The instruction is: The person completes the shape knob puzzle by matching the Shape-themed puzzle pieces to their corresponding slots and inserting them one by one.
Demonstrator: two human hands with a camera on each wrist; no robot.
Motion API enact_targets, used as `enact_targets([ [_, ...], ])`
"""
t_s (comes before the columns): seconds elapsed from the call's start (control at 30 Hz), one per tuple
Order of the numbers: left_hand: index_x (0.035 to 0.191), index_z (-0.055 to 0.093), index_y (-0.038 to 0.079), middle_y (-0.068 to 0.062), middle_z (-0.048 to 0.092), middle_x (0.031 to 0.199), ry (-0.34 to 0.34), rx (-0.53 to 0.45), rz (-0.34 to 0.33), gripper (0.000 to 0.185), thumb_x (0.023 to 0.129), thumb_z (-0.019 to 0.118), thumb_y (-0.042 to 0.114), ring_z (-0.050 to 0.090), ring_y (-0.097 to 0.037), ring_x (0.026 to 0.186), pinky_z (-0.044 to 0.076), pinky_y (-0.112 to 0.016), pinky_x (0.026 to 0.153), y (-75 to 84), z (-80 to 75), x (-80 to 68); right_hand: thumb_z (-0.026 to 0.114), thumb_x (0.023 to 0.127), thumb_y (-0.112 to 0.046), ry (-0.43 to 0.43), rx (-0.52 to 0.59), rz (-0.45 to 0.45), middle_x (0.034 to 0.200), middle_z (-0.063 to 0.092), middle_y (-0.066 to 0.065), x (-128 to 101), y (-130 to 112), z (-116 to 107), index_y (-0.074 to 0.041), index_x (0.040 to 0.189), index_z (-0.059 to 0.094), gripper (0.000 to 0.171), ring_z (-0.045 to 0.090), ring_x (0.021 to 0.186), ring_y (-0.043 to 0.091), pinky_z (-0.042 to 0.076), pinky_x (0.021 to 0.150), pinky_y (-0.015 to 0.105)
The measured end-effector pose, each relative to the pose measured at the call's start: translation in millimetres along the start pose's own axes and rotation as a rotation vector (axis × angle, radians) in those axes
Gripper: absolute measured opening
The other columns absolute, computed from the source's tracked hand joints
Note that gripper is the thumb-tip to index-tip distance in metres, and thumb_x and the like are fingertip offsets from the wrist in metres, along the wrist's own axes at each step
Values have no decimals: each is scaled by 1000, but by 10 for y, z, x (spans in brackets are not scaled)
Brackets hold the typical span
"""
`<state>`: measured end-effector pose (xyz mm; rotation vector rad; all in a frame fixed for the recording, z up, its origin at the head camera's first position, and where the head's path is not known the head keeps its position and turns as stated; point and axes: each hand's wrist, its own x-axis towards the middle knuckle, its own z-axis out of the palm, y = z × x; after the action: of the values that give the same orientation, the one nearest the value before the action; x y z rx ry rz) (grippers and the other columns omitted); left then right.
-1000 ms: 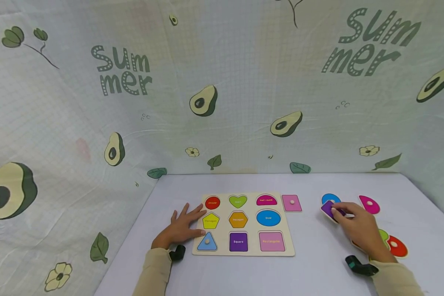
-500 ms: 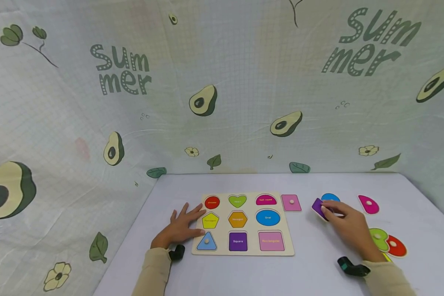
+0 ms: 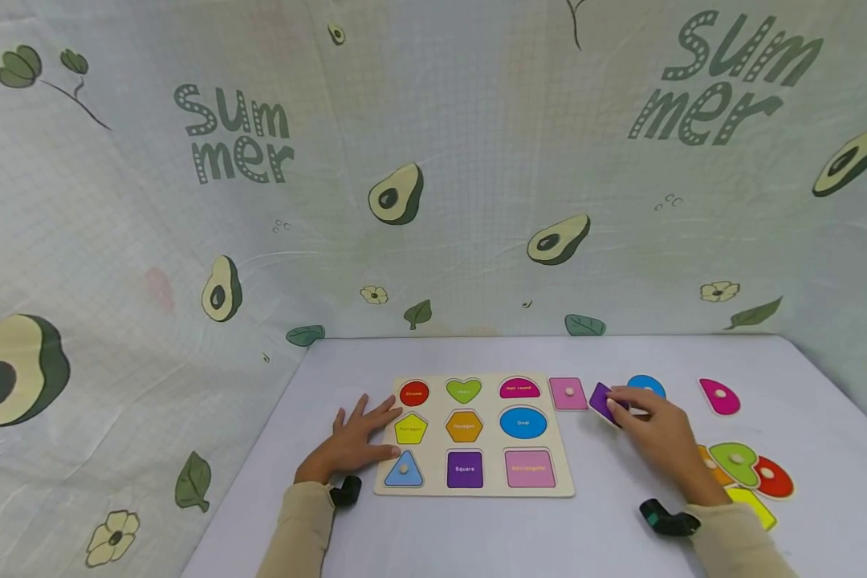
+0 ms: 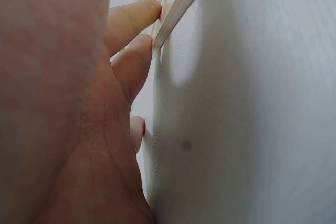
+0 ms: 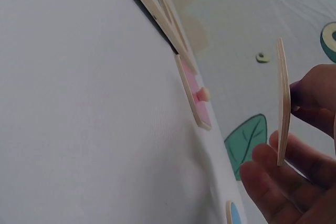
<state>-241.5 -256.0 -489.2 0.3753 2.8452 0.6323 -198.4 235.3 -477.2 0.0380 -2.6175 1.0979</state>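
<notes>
Between thumb and fingers, my right hand [image 3: 657, 429] pinches a purple square puzzle piece [image 3: 601, 403] by its knob. In the right wrist view that piece [image 5: 284, 103] is seen edge-on, held above the table. My left hand [image 3: 354, 443] lies with spread, straight fingers on the left edge of the wooden shape puzzle board [image 3: 491, 490]; its fingertips touch the board's edge in the left wrist view. A blue triangle piece [image 3: 404, 470] with a knob sits in the board's lower left slot. The purple slot marked Square [image 3: 465, 470] is at the bottom middle.
A pink rectangular piece [image 3: 568, 393] lies against the board's upper right corner. Behind the right hand is a blue piece [image 3: 646, 385]. Farther right lie a magenta half round [image 3: 720, 397], a green heart [image 3: 735, 463], a red circle [image 3: 775, 478], a yellow piece [image 3: 753, 507] and an orange piece [image 3: 713, 466].
My right hand has moved left with the purple square piece, from in front of the blue piece to near the pink one. The left hand stays still on the board.
</notes>
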Motion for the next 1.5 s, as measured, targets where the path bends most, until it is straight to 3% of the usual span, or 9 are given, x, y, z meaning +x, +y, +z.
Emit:
enact_targets([
  [0.07,151,47,32,6,30,163,2,3,-2,79,81,74,57,0,-40,152,-8,-68,114,-8,9,3,63,99,-37,-3,5,-4,129,63,19,7,-23,20,-7,126,69,41,57,113,36,54,77,19],
  [0.33,151,47,32,7,29,163,-3,7,-9,80,81,74,59,0,-39,152,-8,-68,114,-23,19,12,63,100,-35,-15,18,-7,127,64,18,29,-108,115,-8,125,70,37,59,112,35,52,78,16],
  [0.43,151,47,32,6,29,163,-6,8,-10,80,81,73,59,-1,-40,152,-9,-68,114,-20,12,12,64,99,-35,-15,33,-6,126,64,18,31,-153,164,-7,124,69,38,59,112,35,55,82,25],
  [0.57,152,46,32,6,28,163,-12,12,-10,80,81,73,59,-1,-40,152,-9,-68,114,-15,1,13,64,99,-35,-28,62,-13,126,63,19,47,-218,248,-5,123,69,39,59,113,36,57,87,47],
  [0.67,152,46,32,6,28,163,-16,12,-5,80,82,72,59,-1,-40,152,-9,-68,114,-10,-8,13,64,99,-35,-44,86,-6,127,63,19,66,-268,307,-6,123,69,38,58,114,37,55,90,52],
  [1.07,152,45,33,7,28,164,-14,19,-12,81,81,72,61,-1,-39,152,-8,-68,114,-31,26,44,68,97,-28,-148,170,21,120,66,11,62,-505,551,-12,119,71,28,62,108,30,58,86,42],
  [1.5,151,47,31,7,30,163,4,9,10,78,82,74,55,1,-39,152,-8,-68,114,-45,39,37,73,93,-22,-208,216,-83,112,68,-1,7,-728,717,-20,104,75,11,62,101,19,55,83,30],
])
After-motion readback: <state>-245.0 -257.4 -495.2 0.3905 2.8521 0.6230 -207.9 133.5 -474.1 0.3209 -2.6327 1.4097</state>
